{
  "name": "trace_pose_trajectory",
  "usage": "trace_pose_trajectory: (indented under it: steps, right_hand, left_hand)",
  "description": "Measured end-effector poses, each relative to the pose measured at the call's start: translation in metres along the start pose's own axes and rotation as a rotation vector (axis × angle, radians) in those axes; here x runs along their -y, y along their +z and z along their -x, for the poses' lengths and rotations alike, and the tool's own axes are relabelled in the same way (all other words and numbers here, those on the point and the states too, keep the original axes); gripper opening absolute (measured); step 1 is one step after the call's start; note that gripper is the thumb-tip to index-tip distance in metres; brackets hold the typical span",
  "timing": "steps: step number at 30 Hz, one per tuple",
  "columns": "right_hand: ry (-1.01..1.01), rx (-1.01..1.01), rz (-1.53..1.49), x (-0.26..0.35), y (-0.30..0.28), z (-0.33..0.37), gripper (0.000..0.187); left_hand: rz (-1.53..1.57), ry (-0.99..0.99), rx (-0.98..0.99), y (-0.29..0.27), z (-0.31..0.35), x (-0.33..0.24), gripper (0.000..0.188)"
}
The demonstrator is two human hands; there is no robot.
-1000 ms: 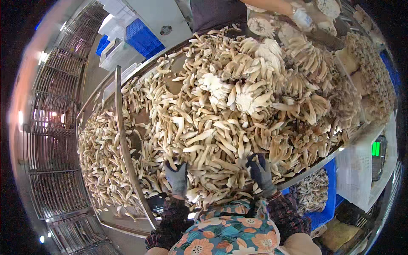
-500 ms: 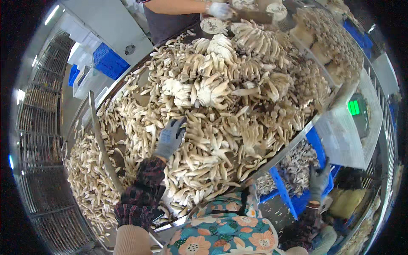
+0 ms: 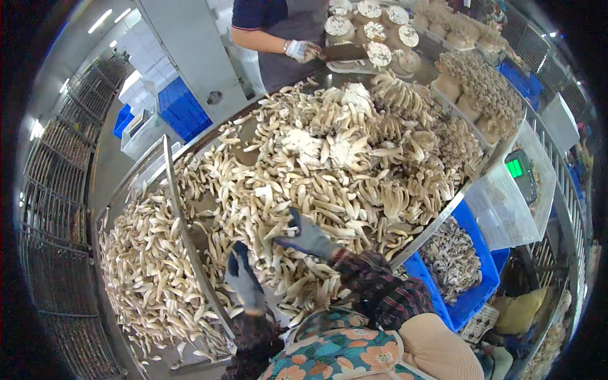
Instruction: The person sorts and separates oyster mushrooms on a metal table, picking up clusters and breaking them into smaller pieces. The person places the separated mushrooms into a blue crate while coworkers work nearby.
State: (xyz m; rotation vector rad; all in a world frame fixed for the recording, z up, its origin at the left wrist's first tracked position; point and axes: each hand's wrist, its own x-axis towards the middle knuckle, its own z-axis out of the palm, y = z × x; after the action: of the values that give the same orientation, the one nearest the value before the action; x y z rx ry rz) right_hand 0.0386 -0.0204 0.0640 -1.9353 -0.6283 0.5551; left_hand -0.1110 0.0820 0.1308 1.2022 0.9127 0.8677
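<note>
A heap of pale, finger-shaped mushrooms (image 3: 316, 202) covers the metal table, with whole clusters (image 3: 348, 149) lying toward its far side. My right hand (image 3: 307, 236), in a grey glove with dark fingertips, reaches into the near middle of the heap. Its thumb and fingers are apart around the mushrooms, and no firm hold shows. Lower and to the left, my left hand (image 3: 246, 278) wears the same kind of glove. Its fingers stretch forward at the heap's near edge, close to a metal divider (image 3: 190, 244).
Left of the divider lies another mushroom pile (image 3: 152, 272). A blue crate (image 3: 472, 301) of small mushrooms stands at right, below a scale with a green display (image 3: 516, 168). Across the table, a co-worker's gloved hand (image 3: 304, 50) holds a broad blade (image 3: 345, 52) near white-topped blocks (image 3: 380, 54).
My right hand has come from the blue crate onto the heap. My left hand has drawn back toward me. The view has shifted, showing more of the co-worker and blocks.
</note>
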Motion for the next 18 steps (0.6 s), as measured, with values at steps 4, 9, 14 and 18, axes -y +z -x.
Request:
trace_pose_trajectory:
  steps: [4,9,14,18]
  right_hand:
    - [0.040,-0.221,0.935,-0.048,-0.093,0.004,0.078]
    - [-0.006,-0.246,0.920,-0.105,-0.073,-0.003,0.078]
    - [-0.037,-0.480,0.329,-0.057,0.006,-0.012,0.050]
    - [0.082,-0.015,0.002,0.020,-0.033,-0.027,0.045]
  left_hand:
    - [-0.020,0.012,0.098,-0.003,0.036,0.003,0.029]
    - [0.198,0.087,0.301,0.082,0.043,-0.005,0.033]
    - [-0.361,0.434,0.935,0.181,0.100,-0.055,0.068]
    - [-0.459,0.747,0.697,0.171,0.089,-0.026,0.066]
